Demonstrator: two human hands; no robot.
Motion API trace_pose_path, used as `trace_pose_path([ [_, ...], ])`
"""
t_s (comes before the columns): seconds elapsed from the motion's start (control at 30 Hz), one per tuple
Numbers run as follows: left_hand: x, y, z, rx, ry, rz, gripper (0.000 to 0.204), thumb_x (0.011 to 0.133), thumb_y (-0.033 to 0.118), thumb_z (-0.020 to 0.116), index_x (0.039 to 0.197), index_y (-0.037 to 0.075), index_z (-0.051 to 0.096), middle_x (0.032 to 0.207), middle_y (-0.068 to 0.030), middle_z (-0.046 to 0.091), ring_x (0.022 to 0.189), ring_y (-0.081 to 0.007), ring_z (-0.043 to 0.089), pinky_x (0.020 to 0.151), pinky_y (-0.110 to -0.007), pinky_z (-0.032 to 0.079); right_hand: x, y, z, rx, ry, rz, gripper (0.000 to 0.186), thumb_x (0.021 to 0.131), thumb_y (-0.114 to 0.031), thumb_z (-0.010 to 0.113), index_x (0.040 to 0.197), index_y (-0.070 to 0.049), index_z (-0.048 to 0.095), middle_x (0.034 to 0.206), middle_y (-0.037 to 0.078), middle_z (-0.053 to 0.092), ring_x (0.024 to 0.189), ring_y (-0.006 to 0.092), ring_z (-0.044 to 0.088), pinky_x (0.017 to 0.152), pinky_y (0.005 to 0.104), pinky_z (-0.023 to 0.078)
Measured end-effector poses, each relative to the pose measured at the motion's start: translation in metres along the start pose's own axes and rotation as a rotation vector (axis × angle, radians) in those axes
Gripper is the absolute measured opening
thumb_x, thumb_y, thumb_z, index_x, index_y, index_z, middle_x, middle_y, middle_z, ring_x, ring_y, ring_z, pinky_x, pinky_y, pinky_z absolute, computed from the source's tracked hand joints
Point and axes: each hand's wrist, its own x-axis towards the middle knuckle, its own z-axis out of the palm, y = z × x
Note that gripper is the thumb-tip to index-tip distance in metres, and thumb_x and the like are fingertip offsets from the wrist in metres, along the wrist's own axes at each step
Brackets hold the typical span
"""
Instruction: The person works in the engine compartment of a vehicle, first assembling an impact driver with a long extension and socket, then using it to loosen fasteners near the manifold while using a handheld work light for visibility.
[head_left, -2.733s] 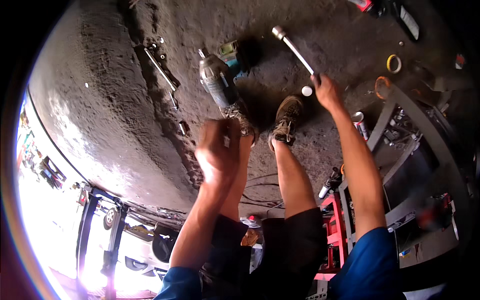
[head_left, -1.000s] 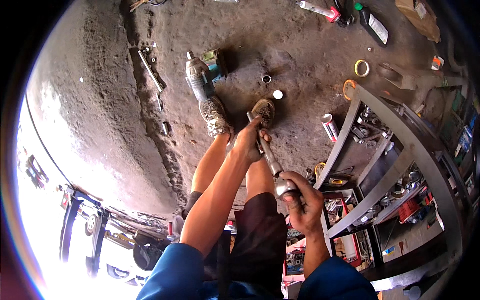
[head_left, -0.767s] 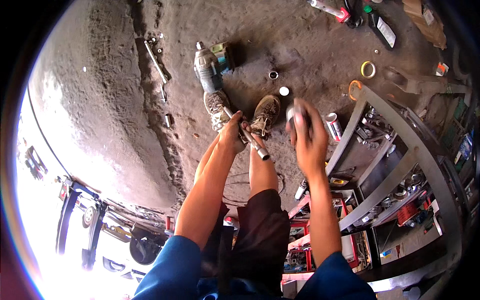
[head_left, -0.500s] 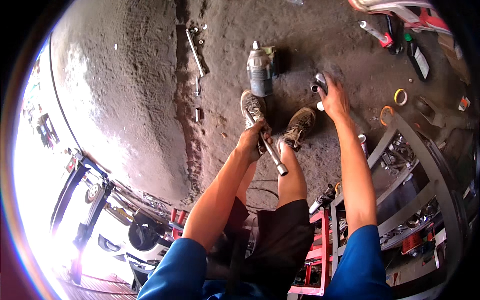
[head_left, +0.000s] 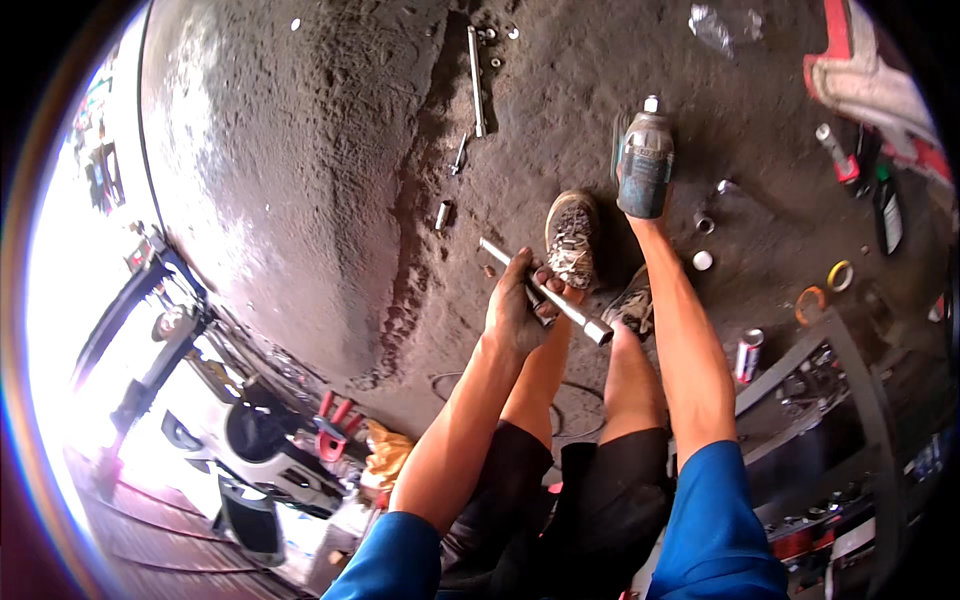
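Note:
My left hand [head_left: 522,305] is closed around a long metal socket wrench [head_left: 580,315], its socket end towards the lower right, above my shoes. A small dark piece shows under the same fingers; I cannot make out what it is. My right arm reaches forward to a grey and dark impact wrench [head_left: 645,165] with a square metal drive at its far end. The tool's body hides the fingers of my right hand [head_left: 645,222], which grips it from beneath. Just right of it on the floor lie a socket [head_left: 705,222], a shiny metal piece [head_left: 726,187] and a white round cap [head_left: 702,260].
On the left, a long metal bar [head_left: 475,82] and a small socket [head_left: 443,215] lie along a ridge in the dirt floor. To the right are a spray can [head_left: 748,355], tape rolls [head_left: 840,275], a green-capped bottle [head_left: 887,210] and a metal rack [head_left: 855,390].
My right hand has left the socket on the floor and taken hold of the impact wrench, which has shifted right. My left hand still holds the socket wrench. The view has turned left.

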Motion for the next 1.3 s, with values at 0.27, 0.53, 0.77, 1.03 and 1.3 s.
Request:
trace_pose_path([
  [0.27, -0.130, 0.035, -0.008, -0.288, 0.005, 0.272, 0.030, 0.095, 0.029, 0.045, 0.070, 0.014, 0.041, 0.060, 0.0036, 0.040, 0.053, -0.0064, 0.043, 0.033, -0.019, 0.023, -0.055, -0.289, -0.116, -0.294, -0.609, 0.026, 0.034, 0.076, -0.023, 0.070, 0.100, -0.001, 0.060, 0.094, 0.015, 0.062, 0.088, 0.0304, 0.059, 0.079, 0.0392, 0.045],
  [0.53, -0.339, 0.042, -0.018, -0.518, -0.225, 0.549, 0.023, 0.096, 0.029, 0.043, 0.078, 0.014, 0.041, 0.060, 0.0045, 0.039, 0.059, -0.0102, 0.044, 0.034, -0.021, 0.028, -0.178, -0.536, -0.201, -0.512, -0.925, -0.202, 0.024, 0.073, -0.021, 0.072, 0.090, -0.006, 0.064, 0.087, 0.012, 0.065, 0.081, 0.0317, 0.061, 0.073, 0.0406, 0.048],
  [0.77, -0.516, 0.041, -0.012, -0.651, -0.330, 0.742, 0.020, 0.095, 0.027, 0.046, 0.081, 0.013, 0.043, 0.059, 0.0053, 0.039, 0.057, -0.0080, 0.043, 0.032, -0.020, 0.027, -0.229, -0.698, -0.147, -0.612, -1.076, -0.607, 0.024, 0.074, -0.024, 0.069, 0.096, -0.015, 0.065, 0.094, 0.004, 0.067, 0.087, 0.0257, 0.061, 0.079, 0.0413, 0.043],
  [1.03, -0.666, 0.097, -0.113, -0.675, -0.292, 1.013, 0.040, 0.093, 0.043, 0.047, 0.066, 0.015, 0.038, 0.049, 0.0027, 0.032, 0.042, -0.0126, 0.040, 0.030, -0.026, 0.024, -0.325, -0.818, -0.025, -0.508, -1.360, -0.553, 0.045, 0.076, -0.015, 0.074, 0.117, -0.006, 0.057, 0.115, 0.007, 0.059, 0.108, 0.0197, 0.054, 0.095, 0.0353, 0.041],
  [1.3, -0.762, 0.126, -0.329, -1.186, -0.179, 1.320, 0.029, 0.096, 0.034, 0.045, 0.076, 0.013, 0.041, 0.051, 0.0049, 0.031, 0.045, -0.0109, 0.037, 0.038, -0.026, 0.026, -0.497, -0.874, 0.161, -0.295, -1.873, -0.743, 0.034, 0.078, -0.008, 0.071, 0.110, -0.005, 0.061, 0.107, 0.008, 0.064, 0.101, 0.0229, 0.058, 0.091, 0.0367, 0.043],
])
